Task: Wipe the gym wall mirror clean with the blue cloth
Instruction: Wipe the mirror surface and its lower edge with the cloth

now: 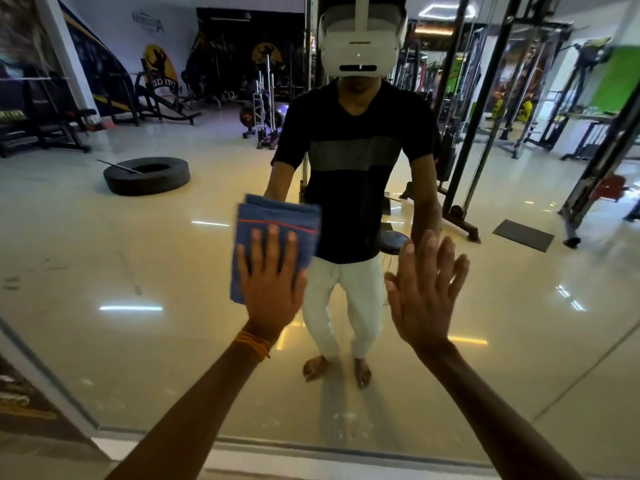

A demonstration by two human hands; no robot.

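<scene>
The wall mirror (138, 271) fills the view, smudges showing on its lower left part; far left in its reflection a black tyre (147, 175) lies flat on the pale gym floor with a thin bar resting across it. Just right of that, the folded blue cloth (273, 216) with a thin red stripe is flat against the glass, about mid-height; the left hand (273, 289) presses on its lower half, fingers (273, 244) straight and close together, pinching nothing; an orange thread (251, 344) circles that wrist. At centre stands the person's reflection in a dark shirt and white trousers, barefoot, wearing a white headset (360, 39). The right hand (426, 292) is raised flat towards the glass beside the cloth but apart from it, fingers (446, 258) straight and slightly spread, holding nothing; whether the palm touches the mirror cannot be told. Far right, a black cable machine (460, 133) is reflected.
</scene>
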